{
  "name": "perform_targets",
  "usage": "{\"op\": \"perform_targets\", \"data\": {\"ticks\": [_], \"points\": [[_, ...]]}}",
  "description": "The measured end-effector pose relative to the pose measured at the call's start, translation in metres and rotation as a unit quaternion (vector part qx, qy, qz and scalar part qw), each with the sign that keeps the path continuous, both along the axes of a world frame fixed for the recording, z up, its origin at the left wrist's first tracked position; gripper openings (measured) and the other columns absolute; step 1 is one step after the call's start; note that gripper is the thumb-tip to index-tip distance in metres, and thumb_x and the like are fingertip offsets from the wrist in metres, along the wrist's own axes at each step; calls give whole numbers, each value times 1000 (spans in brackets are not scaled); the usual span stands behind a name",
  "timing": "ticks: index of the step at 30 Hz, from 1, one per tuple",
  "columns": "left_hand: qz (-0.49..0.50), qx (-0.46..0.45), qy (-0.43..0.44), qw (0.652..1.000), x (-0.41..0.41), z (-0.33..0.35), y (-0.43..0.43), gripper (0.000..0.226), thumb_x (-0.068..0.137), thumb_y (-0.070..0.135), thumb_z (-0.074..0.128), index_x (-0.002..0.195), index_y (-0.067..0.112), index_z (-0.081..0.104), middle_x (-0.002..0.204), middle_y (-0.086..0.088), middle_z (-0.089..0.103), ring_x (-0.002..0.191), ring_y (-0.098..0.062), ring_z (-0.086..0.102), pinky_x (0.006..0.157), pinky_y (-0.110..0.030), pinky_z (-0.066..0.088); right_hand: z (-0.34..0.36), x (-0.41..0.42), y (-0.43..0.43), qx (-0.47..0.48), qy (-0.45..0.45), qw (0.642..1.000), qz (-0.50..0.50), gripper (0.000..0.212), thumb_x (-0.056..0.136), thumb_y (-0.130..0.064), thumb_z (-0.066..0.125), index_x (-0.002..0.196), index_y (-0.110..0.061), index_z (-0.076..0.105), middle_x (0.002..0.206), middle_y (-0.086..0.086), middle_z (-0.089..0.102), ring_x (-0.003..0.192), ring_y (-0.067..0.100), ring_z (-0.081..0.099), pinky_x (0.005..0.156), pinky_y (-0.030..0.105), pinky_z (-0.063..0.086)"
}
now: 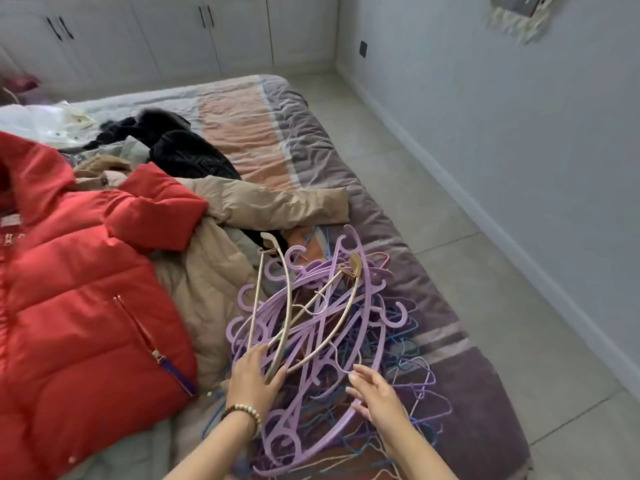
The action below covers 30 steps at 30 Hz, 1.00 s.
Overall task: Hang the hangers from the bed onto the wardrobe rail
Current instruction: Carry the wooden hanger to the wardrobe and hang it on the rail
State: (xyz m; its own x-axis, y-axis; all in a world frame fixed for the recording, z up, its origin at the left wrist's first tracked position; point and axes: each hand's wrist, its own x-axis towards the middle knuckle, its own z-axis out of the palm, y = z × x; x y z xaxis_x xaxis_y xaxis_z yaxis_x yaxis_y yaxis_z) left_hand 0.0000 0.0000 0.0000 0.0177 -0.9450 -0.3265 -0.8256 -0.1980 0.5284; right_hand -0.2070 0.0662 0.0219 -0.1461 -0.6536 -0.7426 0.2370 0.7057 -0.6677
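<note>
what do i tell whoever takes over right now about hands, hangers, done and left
Left hand: on the near end of a beige hanger; grip unclear.
Right hand: open, fingers spread over the hanger pile, holding nothing.
Pile: tangled purple, blue and beige hangers on the bed, beside a red jacket.
Done: nothing visible; wardrobe rail out of view.
Left: untangle, carry and hang the whole pile.

We find the bed (pixel 263 109) running from bottom centre to upper left, with cabinets (pixel 173 32) behind it and floor (pixel 467 289) to its right. On it, the pile of hangers (pixel 322 327) lies at lower centre. Left of that, a puffer jacket (pixel 86 289) overlaps a padded coat (pixel 270 202). Our left hand (pixel 252 375) and right hand (pixel 375 393) touch the pile's near side.
</note>
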Motion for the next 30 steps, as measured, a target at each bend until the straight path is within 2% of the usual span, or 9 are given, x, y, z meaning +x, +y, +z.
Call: {"op": "perform_targets", "data": {"ticks": [5, 8, 16, 19, 21, 22, 26, 28, 30], "points": [[-57, -31, -86, 994, -11, -18, -20, 55, 88, 52, 49, 138, 31, 38, 148, 4, 31, 140, -16, 21, 117, -33, 15, -28, 29, -17, 2, -34, 999, 42, 46, 92, -28, 57, 136, -22, 43, 138, 2, 47, 124, 20, 50, 102, 36, 42], [-80, -26, -118, 989, -12, -24, -28, 44, 93, 44, 43, 135, 32, 43, 151, 5, 27, 142, -17, 15, 117, -34, 11, -34, 43, -23, -5, -37, 998, 53, 52, 93, -28, 57, 140, -20, 39, 142, 1, 44, 128, 20, 47, 102, 34, 41], [-44, -64, 15, 997, 10, -14, -32, 33, 96, 32, 43, 124, 22, 58, 144, 7, 42, 139, -16, 26, 115, -34, 20, -19, 60, -31, -52, -24, 997, 47, 49, 93, -26, 57, 139, -20, 41, 145, -1, 42, 133, 18, 42, 106, 37, 39], [-36, -146, 90, 984, 25, 16, -32, 26, 92, 32, 47, 104, 21, 67, 110, 6, 64, 113, -16, 52, 100, -35, 39, 6, 64, -30, -70, -23, 996, 41, 47, 92, -28, 58, 136, -22, 44, 142, -1, 46, 128, 17, 47, 105, 35, 41], [-22, -162, 147, 975, 32, 46, -31, 18, 92, 29, 51, 77, 26, 62, 76, 7, 61, 79, -16, 57, 76, -35, 47, 31, 66, -28, -88, -20, 995, 41, 41, 91, -30, 58, 130, -26, 47, 139, -2, 49, 124, 16, 50, 104, 35, 42], [-16, -156, 168, 973, 33, 63, -30, 21, 92, 28, 53, 72, 24, 59, 67, 5, 60, 67, -17, 56, 65, -36, 48, 46, 67, -26, -100, -17, 994, 40, 38, 91, -31, 58, 127, -27, 49, 137, -2, 51, 122, 16, 52, 103, 35, 43], [-32, -142, 238, 960, 21, 146, -15, 31, 89, 43, 52, 72, 20, 61, 59, 3, 61, 44, -5, 45, 46, -27, 42, 131, 64, -12, -182, 8, 983, 40, 30, 90, -33, 58, 119, -29, 56, 125, -4, 59, 113, 12, 59, 97, 31, 48], [-68, -153, 243, 955, 12, 193, 1, 40, 89, 50, 47, 66, 19, 58, 55, 1, 59, 43, -5, 44, 47, -26, 39, 182, 59, 5, -230, 22, 972, 39, 37, 87, -35, 60, 123, -27, 55, 125, -4, 60, 113, 10, 60, 98, 31, 47], [-114, -155, 246, 950, 3, 243, 18, 45, 90, 52, 43, 69, 17, 60, 57, -2, 62, 47, -14, 53, 50, -33, 44, 236, 52, 30, -274, 42, 960, 39, 50, 78, -41, 64, 125, -26, 55, 124, -6, 62, 113, 9, 60, 98, 31, 47]]}}
